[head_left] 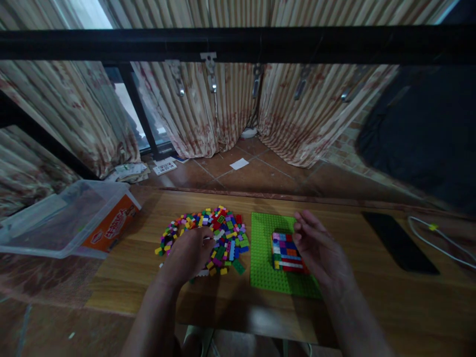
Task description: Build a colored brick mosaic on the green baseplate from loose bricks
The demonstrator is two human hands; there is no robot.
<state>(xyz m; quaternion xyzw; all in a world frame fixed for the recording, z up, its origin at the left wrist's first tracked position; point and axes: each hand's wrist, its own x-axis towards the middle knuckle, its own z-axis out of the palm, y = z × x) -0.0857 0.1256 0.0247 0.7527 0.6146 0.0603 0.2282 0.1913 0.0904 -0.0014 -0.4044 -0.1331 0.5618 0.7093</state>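
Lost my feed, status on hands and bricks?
Left hand down in loose brick pile, grip unclear. Right hand resting by brick block on green baseplate. Nothing between them.

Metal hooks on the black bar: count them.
5, in a row under the black bar against the curtain: at and. None looks hidden.

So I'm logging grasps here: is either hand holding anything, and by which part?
It cannot be told for sure. The left hand rests curled in the brick pile, fingertips hidden. The right hand touches the brick block on the green baseplate at its right edge.
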